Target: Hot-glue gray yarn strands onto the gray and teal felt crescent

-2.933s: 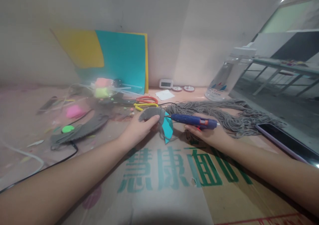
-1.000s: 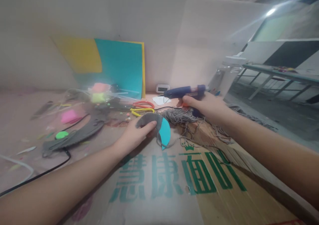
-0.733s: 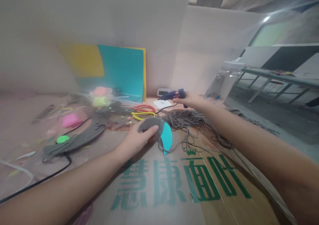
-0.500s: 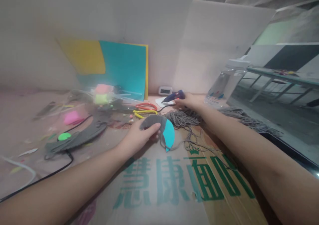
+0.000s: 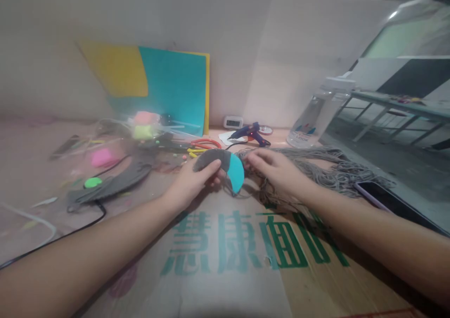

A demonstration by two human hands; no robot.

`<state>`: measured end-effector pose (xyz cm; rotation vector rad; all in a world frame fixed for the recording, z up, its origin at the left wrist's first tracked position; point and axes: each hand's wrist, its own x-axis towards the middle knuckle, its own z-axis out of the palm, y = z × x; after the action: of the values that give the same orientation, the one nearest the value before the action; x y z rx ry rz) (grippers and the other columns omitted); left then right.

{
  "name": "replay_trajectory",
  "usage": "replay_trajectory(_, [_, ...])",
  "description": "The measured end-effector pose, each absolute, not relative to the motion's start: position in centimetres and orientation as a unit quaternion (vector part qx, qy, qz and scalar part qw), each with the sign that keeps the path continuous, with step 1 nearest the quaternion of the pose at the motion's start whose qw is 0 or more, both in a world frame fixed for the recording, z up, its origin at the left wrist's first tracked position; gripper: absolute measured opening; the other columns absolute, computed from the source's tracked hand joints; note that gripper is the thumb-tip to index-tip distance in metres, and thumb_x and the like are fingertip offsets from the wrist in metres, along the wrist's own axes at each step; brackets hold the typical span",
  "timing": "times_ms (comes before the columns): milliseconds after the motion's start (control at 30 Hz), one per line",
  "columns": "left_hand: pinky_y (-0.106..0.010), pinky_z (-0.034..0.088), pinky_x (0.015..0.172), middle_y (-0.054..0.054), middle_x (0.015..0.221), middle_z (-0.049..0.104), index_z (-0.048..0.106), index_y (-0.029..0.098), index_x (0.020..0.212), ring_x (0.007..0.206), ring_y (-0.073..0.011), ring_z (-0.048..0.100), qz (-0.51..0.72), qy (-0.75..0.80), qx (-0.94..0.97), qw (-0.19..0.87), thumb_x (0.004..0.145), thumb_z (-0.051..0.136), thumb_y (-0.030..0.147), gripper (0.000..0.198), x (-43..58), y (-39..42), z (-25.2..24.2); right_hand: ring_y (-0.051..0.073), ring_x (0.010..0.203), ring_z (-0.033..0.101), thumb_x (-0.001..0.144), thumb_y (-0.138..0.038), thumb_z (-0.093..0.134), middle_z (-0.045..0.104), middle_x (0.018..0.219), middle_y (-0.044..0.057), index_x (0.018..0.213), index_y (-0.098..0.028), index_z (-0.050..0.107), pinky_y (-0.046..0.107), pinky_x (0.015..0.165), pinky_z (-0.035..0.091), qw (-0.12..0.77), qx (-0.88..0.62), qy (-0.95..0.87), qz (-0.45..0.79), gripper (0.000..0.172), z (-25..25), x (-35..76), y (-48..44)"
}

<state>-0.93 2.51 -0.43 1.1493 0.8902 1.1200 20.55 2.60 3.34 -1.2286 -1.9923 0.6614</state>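
Note:
My left hand (image 5: 194, 179) grips a curved grey piece (image 5: 212, 157) that carries a teal half-round piece (image 5: 236, 172), held just above a cardboard sheet (image 5: 246, 257) with green print. My right hand (image 5: 274, 165) reaches in from the right, fingers loosely spread, its tips close to the teal piece and over a heap of grey cord (image 5: 316, 165). Nothing shows in that hand. A blue glue gun (image 5: 250, 133) stands on its own at the back of the table, by a white card.
Teal and yellow sheets (image 5: 165, 90) lean on the wall. Orange and yellow scissors (image 5: 204, 145), a small clock (image 5: 233, 121), a clear bottle (image 5: 316, 116), a phone (image 5: 393, 205) at right. A long grey strip (image 5: 116, 184), a black cable and coloured scraps lie at left.
My right hand carried the glue gun to the back of the table, set it down and let go, then came back to the teal piece. My left hand kept its hold.

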Motion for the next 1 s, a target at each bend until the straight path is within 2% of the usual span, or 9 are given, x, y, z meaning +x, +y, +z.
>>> replay_trajectory(100, [-0.022, 0.046, 0.055, -0.004, 0.073, 0.066, 0.065, 0.013, 0.08, 0.058, -0.0104, 0.058, 0.481, 0.391, 0.518, 0.589, 0.076, 0.072, 0.045, 0.033, -1.1, 2.5, -0.6, 0.015, 0.067, 0.057, 0.088, -0.041, 0.052, 0.063, 0.075, 0.001, 0.083, -0.018, 0.061, 0.027, 0.063, 0.044, 0.324, -0.48, -0.74, 0.342, 0.025, 2.4, 19.1, 1.1])
replay_trajectory(233, [-0.022, 0.046, 0.056, -0.005, 0.076, 0.067, 0.067, 0.014, 0.08, 0.06, -0.0118, 0.059, 0.468, 0.393, 0.537, 0.582, 0.079, 0.067, 0.05, 0.037, -1.3, 2.8, -0.8, 0.012, 0.059, 0.046, 0.088, -0.041, 0.05, 0.049, 0.064, -0.003, 0.074, -0.02, 0.052, 0.025, 0.057, 0.038, 0.37, -0.482, -0.721, 0.334, 0.026, 1.5, 19.5, 1.7])
replay_trajectory(333, [-0.023, 0.047, 0.057, -0.006, 0.083, 0.068, 0.069, 0.016, 0.093, 0.065, -0.0133, 0.062, 0.469, 0.378, 0.536, 0.591, 0.085, 0.056, 0.056, 0.043, -1.4, 3.0, -0.7, 0.013, 0.063, 0.046, 0.089, -0.041, 0.048, 0.048, 0.066, -0.003, 0.074, -0.02, 0.05, 0.025, 0.06, 0.037, 0.362, -0.49, -0.735, 0.299, 0.026, 1.5, 20.8, 1.9])
replay_trajectory(400, [-0.021, 0.047, 0.055, -0.005, 0.084, 0.068, 0.069, 0.017, 0.102, 0.066, -0.0131, 0.062, 0.461, 0.397, 0.552, 0.571, 0.085, 0.056, 0.055, 0.043, -1.4, 3.0, -0.6, 0.014, 0.065, 0.047, 0.089, -0.041, 0.047, 0.049, 0.068, -0.002, 0.073, -0.019, 0.05, 0.026, 0.062, 0.037, 0.331, -0.501, -0.748, 0.281, 0.027, 1.6, 21.3, 1.7])
replay_trajectory(567, [-0.02, 0.038, 0.041, 0.0, 0.065, 0.062, 0.065, 0.018, 0.094, 0.047, -0.01, 0.051, 0.384, 0.44, 0.622, 0.521, 0.081, 0.064, 0.05, 0.035, -1.1, 2.5, -0.8, 0.014, 0.064, 0.047, 0.09, -0.042, 0.046, 0.048, 0.068, -0.002, 0.074, -0.02, 0.05, 0.026, 0.06, 0.038, 0.312, -0.507, -0.748, 0.293, 0.028, 1.5, 21.4, 1.2])
replay_trajectory(633, [-0.019, 0.038, 0.041, 0.002, 0.061, 0.06, 0.062, 0.017, 0.089, 0.046, -0.0098, 0.051, 0.373, 0.426, 0.625, 0.537, 0.083, 0.063, 0.048, 0.032, -0.9, 2.3, -1.0, 0.013, 0.064, 0.047, 0.09, -0.042, 0.046, 0.048, 0.068, -0.002, 0.074, -0.02, 0.05, 0.025, 0.059, 0.039, 0.323, -0.5, -0.744, 0.302, 0.028, 1.4, 21.2, 1.2])
replay_trajectory(767, [-0.017, 0.04, 0.044, 0.0, 0.072, 0.067, 0.056, 0.018, 0.094, 0.05, -0.009, 0.057, 0.409, 0.41, 0.596, 0.556, 0.086, 0.059, 0.043, 0.026, -0.7, 2.3, -1.0, 0.014, 0.067, 0.052, 0.093, -0.043, 0.045, 0.053, 0.072, -0.001, 0.078, -0.02, 0.051, 0.026, 0.062, 0.043, 0.348, -0.48, -0.738, 0.323, 0.028, 1.3, 21.1, 1.1])
replay_trajectory(933, [-0.017, 0.041, 0.041, 0.001, 0.079, 0.067, 0.05, 0.02, 0.097, 0.046, -0.0074, 0.056, 0.467, 0.413, 0.579, 0.525, 0.09, 0.052, 0.043, 0.024, -0.7, 2.2, -0.5, 0.014, 0.063, 0.063, 0.094, -0.05, 0.043, 0.067, 0.08, 0.002, 0.104, -0.021, 0.052, 0.026, 0.059, 0.048, 0.357, -0.442, -0.664, 0.487, 0.032, 2.0, 20.9, 1.0])
replay_trajectory(1000, [-0.017, 0.043, 0.041, 0.002, 0.077, 0.064, 0.049, 0.02, 0.097, 0.046, -0.0069, 0.055, 0.483, 0.418, 0.574, 0.512, 0.09, 0.054, 0.043, 0.025, -0.8, 2.1, -0.3, 0.013, 0.059, 0.063, 0.092, -0.05, 0.047, 0.07, 0.086, 0.004, 0.106, -0.02, 0.053, 0.025, 0.053, 0.047, 0.332, -0.443, -0.65, 0.52, 0.034, 2.5, 20.9, 0.9])
